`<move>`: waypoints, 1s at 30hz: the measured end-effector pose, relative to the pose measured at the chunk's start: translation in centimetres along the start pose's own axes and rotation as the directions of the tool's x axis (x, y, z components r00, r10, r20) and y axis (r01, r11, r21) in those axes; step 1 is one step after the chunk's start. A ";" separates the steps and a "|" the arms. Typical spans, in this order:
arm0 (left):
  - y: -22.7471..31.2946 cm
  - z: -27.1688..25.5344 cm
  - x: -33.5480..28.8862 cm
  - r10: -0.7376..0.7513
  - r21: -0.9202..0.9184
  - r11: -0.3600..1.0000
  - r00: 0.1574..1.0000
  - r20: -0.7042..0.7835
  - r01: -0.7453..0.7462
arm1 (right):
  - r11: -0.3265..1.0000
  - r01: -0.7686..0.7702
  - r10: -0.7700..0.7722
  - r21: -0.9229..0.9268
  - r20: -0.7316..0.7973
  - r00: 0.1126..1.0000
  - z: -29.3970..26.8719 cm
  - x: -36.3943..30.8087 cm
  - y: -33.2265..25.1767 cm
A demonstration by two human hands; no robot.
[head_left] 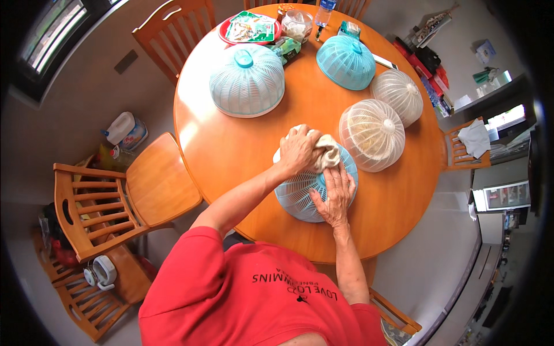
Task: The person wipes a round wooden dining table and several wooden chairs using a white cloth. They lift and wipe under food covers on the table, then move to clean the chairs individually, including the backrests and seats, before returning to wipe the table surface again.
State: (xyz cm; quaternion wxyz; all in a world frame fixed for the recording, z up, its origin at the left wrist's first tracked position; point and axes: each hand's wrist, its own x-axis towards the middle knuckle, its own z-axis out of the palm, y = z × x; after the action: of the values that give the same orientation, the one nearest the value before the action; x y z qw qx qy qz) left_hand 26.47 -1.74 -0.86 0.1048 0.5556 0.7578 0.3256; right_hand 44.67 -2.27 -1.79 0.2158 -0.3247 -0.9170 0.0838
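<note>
A wooden chair (158,179) stands at the left, by the round wooden table (231,147). The left hand (299,151), its fingers closed on a cream cloth (329,155), is at the far side of the blue mesh food cover (297,196), which is round, without a long axis, and lies under both hands near the table's front edge. The right hand (334,200), fingers apart, rests on its right part, where a white mesh food cover (372,135), just beside, narrows the space.
</note>
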 end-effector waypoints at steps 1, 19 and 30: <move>-0.6 0.9 1.4 -0.039 -0.033 0.999 0.999 0.023 0.040 | 1.000 -0.001 0.001 0.002 -0.003 1.000 -0.2 0.2 -0.3; -5.6 3.5 -11.6 -0.195 -0.449 0.889 0.959 -0.205 0.085 | 0.984 -0.072 0.061 -0.164 -0.070 0.996 1.2 0.3 -0.8; -2.2 1.5 -14.2 0.097 -0.179 0.972 0.951 -0.293 -0.154 | 0.992 0.003 -0.007 -0.129 -0.031 0.999 1.3 0.0 0.3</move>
State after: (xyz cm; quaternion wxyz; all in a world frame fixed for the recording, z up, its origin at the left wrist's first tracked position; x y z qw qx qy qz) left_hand 30.71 -14.49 -6.22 0.0300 0.5374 0.6913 0.4820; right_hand 44.31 -2.05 -3.04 0.2089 -0.3367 -0.9179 0.0187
